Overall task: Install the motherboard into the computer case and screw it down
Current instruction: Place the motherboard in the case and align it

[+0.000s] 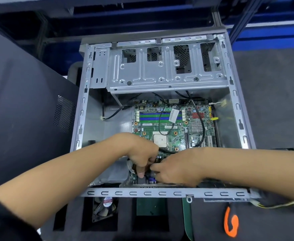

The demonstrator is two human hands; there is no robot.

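Head view: the green motherboard lies flat on the floor of the open grey computer case, below the drive cage. Both hands meet at the board's near edge: the left hand has its fingers curled downward, and the right hand reaches in beside it, fingertips touching. What either hand pinches cannot be told. An orange-handled tool lies outside the case.

computer case: silver-grey metal | motherboard: green, blue and green memory slots, red ports | cables: black | side panel: black, dotted vent grid | screwdriver handle: orange and black | foam tray: black
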